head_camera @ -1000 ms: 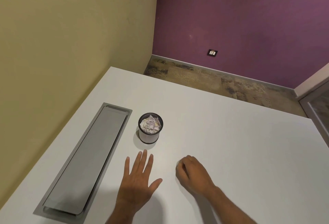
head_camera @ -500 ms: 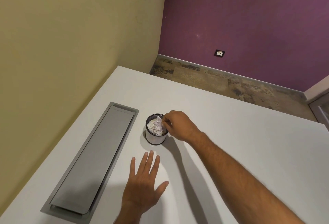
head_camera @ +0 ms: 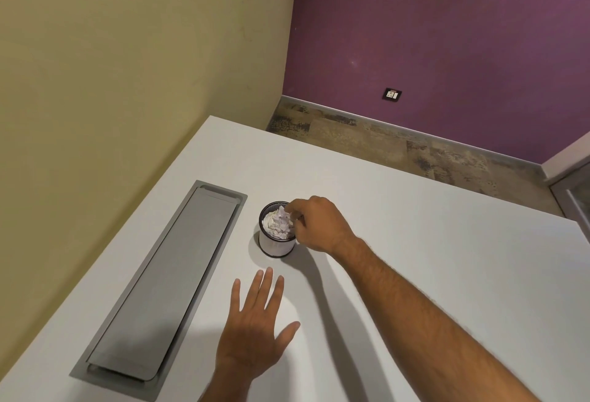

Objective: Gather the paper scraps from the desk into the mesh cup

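While heaped with paper scraps (head_camera: 278, 222) (crumpled), mesh cup (head_camera: 275, 245) stands upright.

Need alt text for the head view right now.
The right hand, fingers curled, reaches over a small black mesh cup heaped with crumpled white paper scraps. The left hand lies flat on the white desk, beside a grey recessed cable hatch.

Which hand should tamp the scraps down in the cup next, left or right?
Probably the right. The right hand is at the rim of the cup, fingers curled over the scraps. The left hand lies flat on the desk, apart from the cup.
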{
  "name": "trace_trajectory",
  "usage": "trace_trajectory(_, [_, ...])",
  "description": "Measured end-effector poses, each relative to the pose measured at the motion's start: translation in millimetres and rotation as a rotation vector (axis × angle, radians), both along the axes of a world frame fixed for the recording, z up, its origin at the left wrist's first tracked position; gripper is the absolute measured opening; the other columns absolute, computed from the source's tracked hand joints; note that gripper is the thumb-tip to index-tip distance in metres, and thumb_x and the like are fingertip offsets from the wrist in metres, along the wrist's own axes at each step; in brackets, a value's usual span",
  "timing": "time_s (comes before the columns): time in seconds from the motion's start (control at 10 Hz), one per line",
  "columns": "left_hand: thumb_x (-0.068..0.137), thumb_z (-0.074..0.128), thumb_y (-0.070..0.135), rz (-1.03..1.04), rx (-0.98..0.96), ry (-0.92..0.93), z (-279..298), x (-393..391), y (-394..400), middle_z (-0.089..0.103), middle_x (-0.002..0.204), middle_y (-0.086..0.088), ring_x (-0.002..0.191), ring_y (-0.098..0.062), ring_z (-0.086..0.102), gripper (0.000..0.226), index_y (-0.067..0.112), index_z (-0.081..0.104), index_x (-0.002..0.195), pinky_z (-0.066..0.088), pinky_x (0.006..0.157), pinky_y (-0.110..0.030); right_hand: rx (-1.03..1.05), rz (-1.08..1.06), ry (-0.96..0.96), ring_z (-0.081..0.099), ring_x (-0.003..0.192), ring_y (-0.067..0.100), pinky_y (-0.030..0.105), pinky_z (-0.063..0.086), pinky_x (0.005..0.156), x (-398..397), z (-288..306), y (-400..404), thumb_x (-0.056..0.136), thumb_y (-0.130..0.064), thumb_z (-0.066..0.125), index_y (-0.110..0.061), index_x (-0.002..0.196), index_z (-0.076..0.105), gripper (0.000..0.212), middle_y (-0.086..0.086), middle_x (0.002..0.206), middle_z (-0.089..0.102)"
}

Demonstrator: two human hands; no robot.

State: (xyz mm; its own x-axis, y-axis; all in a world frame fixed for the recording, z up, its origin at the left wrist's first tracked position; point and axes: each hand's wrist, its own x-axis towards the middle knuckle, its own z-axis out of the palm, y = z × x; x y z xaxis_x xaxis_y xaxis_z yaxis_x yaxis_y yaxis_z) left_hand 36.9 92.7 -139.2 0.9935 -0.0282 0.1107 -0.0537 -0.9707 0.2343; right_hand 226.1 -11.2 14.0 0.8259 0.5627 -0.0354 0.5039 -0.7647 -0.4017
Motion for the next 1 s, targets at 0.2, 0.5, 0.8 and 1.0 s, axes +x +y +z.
trace_trajectory(0.2, [0.090,0.048,0.063,-0.030,-0.001,-0.060,-1,-2,1,0.032,0.156,-0.014,0.147,-0.030,0.025,0.078,0.012,0.039,0.147,0.025,0.112,-0.064,0.048,-0.012,0.000,0.055,0.102,0.028,0.038,0.051,0.080,-18,0,-10,0.076,-0.017,0.046,-0.021,0.128,0.060,0.054,0.012,0.102,0.069])
trace_trajectory(0.5, [0.089,0.028,0.072,0.022,0.071,0.172,20,1,-2,0.029,0.158,-0.008,0.147,-0.026,0.025,0.083,0.017,0.033,0.150,0.016,0.114,-0.059,0.266,-0.058,0.119,0.041,0.127,0.017,0.036,0.038,0.107,-74,27,-49,0.070,-0.015,0.040,-0.024,0.142,0.047,0.072,-0.002,0.150,0.044])
trace_trajectory(0.8, [0.090,0.028,0.071,-0.011,0.075,0.063,67,-2,-18,0.026,0.159,-0.008,0.147,-0.025,0.023,0.083,0.014,0.029,0.151,0.016,0.115,-0.056,0.921,-0.290,-0.032,0.064,0.110,0.020,0.044,0.056,0.090,-138,119,-98,0.078,-0.003,0.051,-0.021,0.121,0.066,0.049,-0.004,0.121,0.069])
trace_trajectory(1.0, [0.085,0.036,0.071,-0.021,0.056,-0.117,132,20,-30,0.031,0.157,-0.011,0.145,-0.029,0.029,0.087,0.011,0.035,0.149,0.025,0.113,-0.060,1.370,-0.135,-0.343,0.070,0.084,0.029,0.036,0.058,0.076,-201,227,-160,0.090,-0.012,0.069,-0.008,0.113,0.067,0.023,0.009,0.099,0.075])
